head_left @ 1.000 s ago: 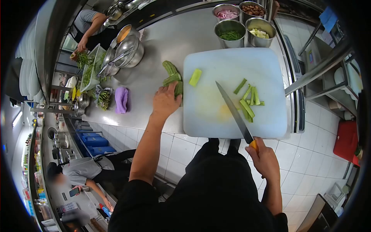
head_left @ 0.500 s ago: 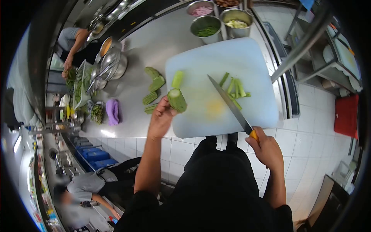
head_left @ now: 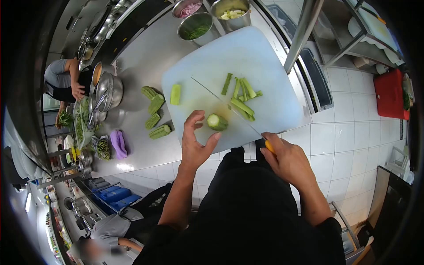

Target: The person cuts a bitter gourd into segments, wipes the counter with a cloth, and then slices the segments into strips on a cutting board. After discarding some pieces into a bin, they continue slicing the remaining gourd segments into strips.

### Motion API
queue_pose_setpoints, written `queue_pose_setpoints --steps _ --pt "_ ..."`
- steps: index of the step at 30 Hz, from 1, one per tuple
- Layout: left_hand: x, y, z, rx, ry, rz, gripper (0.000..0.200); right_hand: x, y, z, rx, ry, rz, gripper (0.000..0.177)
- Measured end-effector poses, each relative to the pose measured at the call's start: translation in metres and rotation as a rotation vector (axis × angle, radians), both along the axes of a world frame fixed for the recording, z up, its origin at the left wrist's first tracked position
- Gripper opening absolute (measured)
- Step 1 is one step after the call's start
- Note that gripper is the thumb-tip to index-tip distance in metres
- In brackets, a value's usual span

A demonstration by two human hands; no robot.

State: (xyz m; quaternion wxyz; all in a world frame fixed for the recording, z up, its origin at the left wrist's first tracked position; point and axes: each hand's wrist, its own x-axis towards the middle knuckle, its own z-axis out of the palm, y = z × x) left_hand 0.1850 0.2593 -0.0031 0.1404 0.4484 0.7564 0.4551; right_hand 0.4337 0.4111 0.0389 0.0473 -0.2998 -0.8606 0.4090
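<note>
My right hand (head_left: 289,158) grips the yellow handle of a kitchen knife (head_left: 212,93). Its blade stands nearly edge-on over the cutting board (head_left: 203,57), angled to the upper left. Fingers spread, my left hand (head_left: 198,143) is beside a short, ridged green gourd piece (head_left: 217,122) with a pale cut end on the board. The hand appears empty. Beyond the blade lie several cut green strips (head_left: 243,90). A separate pale green piece (head_left: 176,94) rests near the board's left edge. Several ridged gourd pieces (head_left: 155,104) lie on the steel counter to the left.
Metal pots (head_left: 198,27) with cut vegetables stand past the board's far edge. Stacked steel bowls (head_left: 109,90), a green-filled basket (head_left: 83,121) and a purple cloth (head_left: 118,143) are on the left. Two other people work at the left. A metal post (head_left: 304,35) rises at the right.
The gourd piece that was held up in my left hand is now on the board, and that hand has opened. The knife has turned nearly edge-on. The whole view has shifted.
</note>
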Motion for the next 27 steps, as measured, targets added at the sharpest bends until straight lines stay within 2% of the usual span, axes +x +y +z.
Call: queue_pose_setpoints --steps 4,9,14,27 --pt "0.003 0.01 0.001 -0.051 0.118 -0.086 0.048 -0.002 0.002 -0.017 0.003 -0.092 0.054 0.03" --pt "0.0 0.009 0.002 -0.076 0.241 -0.094 0.039 -0.025 -0.016 -0.011 0.149 0.165 0.017 0.029" --pt "-0.001 0.004 0.0 -0.1 0.218 -0.081 0.038 -0.052 -0.024 -0.007 0.236 0.202 0.057 0.028" --pt "0.003 0.007 0.006 -0.119 0.259 -0.097 0.037 -0.036 -0.034 -0.016 0.143 0.126 0.039 0.027"
